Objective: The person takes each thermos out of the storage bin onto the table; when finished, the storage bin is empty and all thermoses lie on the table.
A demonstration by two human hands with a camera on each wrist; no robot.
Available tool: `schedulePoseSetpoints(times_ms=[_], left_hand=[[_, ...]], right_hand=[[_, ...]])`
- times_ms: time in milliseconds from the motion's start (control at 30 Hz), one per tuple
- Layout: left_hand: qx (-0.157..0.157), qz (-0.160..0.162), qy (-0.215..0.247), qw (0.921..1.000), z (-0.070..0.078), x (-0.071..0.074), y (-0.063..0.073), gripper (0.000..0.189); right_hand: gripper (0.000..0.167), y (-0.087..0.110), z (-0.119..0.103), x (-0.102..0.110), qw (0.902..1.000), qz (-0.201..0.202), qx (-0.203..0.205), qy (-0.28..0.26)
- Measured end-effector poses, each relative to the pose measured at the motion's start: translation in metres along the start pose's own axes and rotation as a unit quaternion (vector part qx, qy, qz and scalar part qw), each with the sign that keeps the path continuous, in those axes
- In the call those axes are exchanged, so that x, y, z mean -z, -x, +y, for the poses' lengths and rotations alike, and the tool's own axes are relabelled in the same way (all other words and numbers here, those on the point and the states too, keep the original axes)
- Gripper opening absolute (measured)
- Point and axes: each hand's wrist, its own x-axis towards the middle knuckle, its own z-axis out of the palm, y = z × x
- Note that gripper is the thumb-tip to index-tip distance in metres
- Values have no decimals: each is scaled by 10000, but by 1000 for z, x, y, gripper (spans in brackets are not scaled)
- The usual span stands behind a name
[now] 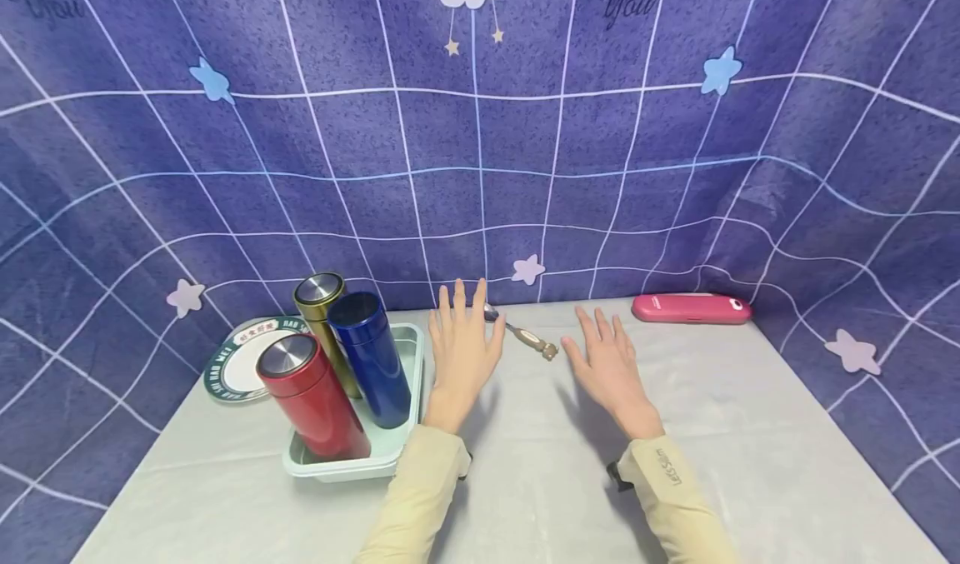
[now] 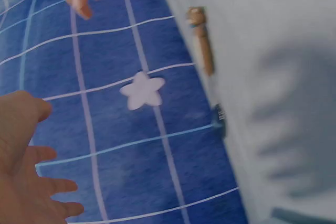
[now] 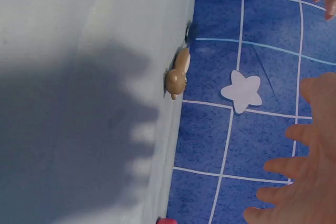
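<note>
My left hand hovers over the table with its fingers spread, holding nothing. It is beside the right rim of a pale green tray and partly covers the bowl end of a spoon. The spoon has a brown handle tipped with a bear's head, which the right wrist view shows as the spoon handle. To the right of the spoon, my right hand is also held above the table, fingers apart and nothing in them. Both hands cast shadows on the tabletop.
In the tray stand a red thermos, a blue thermos and a gold thermos. Behind it lies a green-rimmed plate. A red case is at the back right. A blue gridded curtain rises behind the table.
</note>
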Motion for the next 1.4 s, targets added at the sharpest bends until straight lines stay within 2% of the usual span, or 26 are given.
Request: schedulePoseSetpoints(times_ms=[267,500,600,767,900,1133,1400], left_hand=[[109,386,374,9985,7,46,-9,60],[180,716,668,9950,6,84,-10,60],[155,1022,845,9910,5,99,-9,59],[-26,1716,1048,9796,1,125,-7,58],[-71,2048,1101,9726,-4,141,-5,57],[131,2309,1171,9658,-23,161,1,57],[409,2637,1447,9528,-41,186,16,56]], right_hand=[[60,-1,-2,3,9997,185,118,-113],[60,-1,-8,7,9995,162,147,-221],[60,-1,-11,8,9993,166,155,-291],[61,-2,-15,9,9990,151,189,-379],[61,-2,-19,10,9987,157,246,-415],[62,-3,-20,12,9986,144,254,-452],[62,-2,-17,13,9984,182,211,-492]])
